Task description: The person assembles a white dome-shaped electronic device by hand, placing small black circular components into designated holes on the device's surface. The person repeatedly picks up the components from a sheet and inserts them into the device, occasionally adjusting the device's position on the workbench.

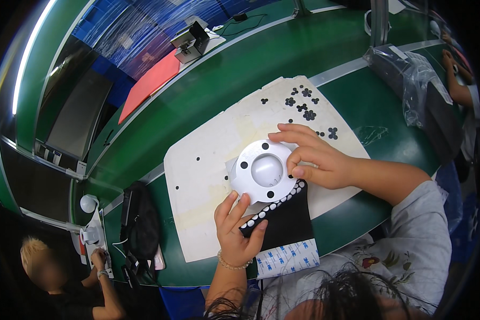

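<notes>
A white, rounded plastic part [256, 184] with a large round central opening and black dots around its face is between my hands. My left hand [234, 229] has its fingertips on the lower left edge of this part, its thumb lower down by a black sheet [285, 221]. My right hand [322, 160] curls over the part's right side, one finger reaching along the top edge and the thumb bent in beside a dot. White round pads [272, 207] line the black sheet's upper edge. Below lies a white backing sheet [288, 258] with blue print.
Under everything is a worn pale board [197, 213] on a green table [368, 210]. Several black dot clusters [306, 104] lie at its far right. A black bag [140, 218] sits left; a plastic-wrapped dark item [416, 96] is far right. People work at both sides.
</notes>
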`<state>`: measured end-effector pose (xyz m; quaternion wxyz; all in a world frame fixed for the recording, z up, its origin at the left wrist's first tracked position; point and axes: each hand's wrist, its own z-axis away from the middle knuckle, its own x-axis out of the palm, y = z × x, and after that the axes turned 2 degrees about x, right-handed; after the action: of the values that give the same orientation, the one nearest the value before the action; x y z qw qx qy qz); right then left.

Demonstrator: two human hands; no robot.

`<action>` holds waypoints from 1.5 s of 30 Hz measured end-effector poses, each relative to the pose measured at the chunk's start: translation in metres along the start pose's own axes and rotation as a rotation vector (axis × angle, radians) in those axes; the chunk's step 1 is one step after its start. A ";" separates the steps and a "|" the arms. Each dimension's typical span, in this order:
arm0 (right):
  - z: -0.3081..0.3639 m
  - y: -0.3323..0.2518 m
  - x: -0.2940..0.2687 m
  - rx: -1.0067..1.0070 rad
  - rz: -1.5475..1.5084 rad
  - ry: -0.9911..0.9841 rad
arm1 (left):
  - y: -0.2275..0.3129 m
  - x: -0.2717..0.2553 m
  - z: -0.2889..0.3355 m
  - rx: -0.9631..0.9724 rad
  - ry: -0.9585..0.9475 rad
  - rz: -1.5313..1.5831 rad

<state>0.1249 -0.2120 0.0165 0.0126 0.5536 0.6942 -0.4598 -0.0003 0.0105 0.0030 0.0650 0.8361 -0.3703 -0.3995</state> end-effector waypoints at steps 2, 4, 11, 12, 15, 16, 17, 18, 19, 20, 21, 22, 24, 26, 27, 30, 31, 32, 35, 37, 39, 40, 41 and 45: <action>0.000 0.001 -0.001 -0.007 0.000 0.000 | 0.000 0.000 0.000 0.000 0.001 0.005; 0.000 0.003 -0.002 -0.023 0.006 0.003 | 0.000 0.000 0.000 0.001 0.004 0.012; 0.000 0.010 -0.003 -0.116 -0.039 -0.013 | 0.000 0.000 -0.001 0.005 -0.002 0.008; 0.000 0.011 -0.004 -0.123 -0.039 -0.029 | -0.001 0.000 0.000 0.009 -0.002 0.005; 0.000 0.012 -0.006 -0.155 -0.020 -0.064 | -0.001 0.000 -0.001 0.008 -0.005 0.002; 0.000 0.012 -0.007 -0.173 -0.001 -0.067 | 0.000 0.000 -0.001 0.005 -0.006 0.000; -0.001 0.012 -0.008 -0.191 0.017 -0.070 | 0.000 -0.001 -0.001 0.002 -0.005 0.002; -0.001 0.012 -0.009 -0.219 0.072 -0.066 | 0.000 -0.001 -0.001 0.000 -0.004 0.004; -0.001 0.012 -0.009 -0.246 0.128 -0.062 | 0.000 0.000 -0.001 -0.002 -0.003 0.007; -0.001 0.013 -0.010 -0.273 0.184 -0.058 | 0.000 0.000 -0.001 -0.002 -0.004 0.009; -0.001 0.012 -0.010 -0.290 0.221 -0.047 | 0.000 0.000 -0.001 -0.001 -0.006 0.011; 0.000 0.012 -0.009 -0.307 0.259 -0.035 | 0.000 0.000 -0.001 -0.001 -0.007 0.013; 0.000 0.011 -0.008 -0.328 0.298 -0.014 | -0.001 -0.001 -0.002 0.003 -0.007 0.006; 0.000 0.011 -0.006 -0.335 0.307 0.007 | 0.000 -0.001 -0.003 0.004 -0.007 0.004; 0.001 0.012 -0.005 -0.336 0.306 0.014 | 0.000 -0.001 -0.003 0.002 -0.006 0.004; 0.002 0.012 -0.003 -0.326 0.298 0.025 | 0.001 0.000 -0.003 -0.003 0.001 0.011; 0.002 0.013 -0.002 -0.313 0.292 0.022 | 0.001 0.000 -0.003 -0.004 0.004 0.013; 0.003 0.014 -0.002 -0.299 0.286 0.019 | 0.001 0.000 -0.003 -0.002 0.003 0.015; 0.003 0.017 0.000 -0.328 0.246 0.044 | 0.001 0.001 -0.002 -0.004 0.006 0.022; 0.002 0.015 0.000 -0.346 0.273 0.050 | 0.002 0.002 -0.002 -0.014 0.014 0.028; 0.004 0.015 0.001 -0.347 0.294 0.059 | 0.001 0.004 -0.001 -0.017 -0.002 0.046; 0.003 0.015 0.002 -0.356 0.295 0.065 | 0.001 0.001 -0.001 -0.020 -0.001 0.039; 0.002 0.016 0.003 -0.365 0.294 0.070 | 0.001 0.001 -0.001 -0.022 0.001 0.052; 0.001 0.019 0.003 -0.354 0.293 0.066 | -0.004 -0.001 -0.005 -0.001 -0.001 0.115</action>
<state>0.1381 -0.2111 0.0023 0.1534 0.6522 0.6765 -0.3057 0.0054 0.0129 0.0054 0.0880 0.8133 -0.4174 -0.3957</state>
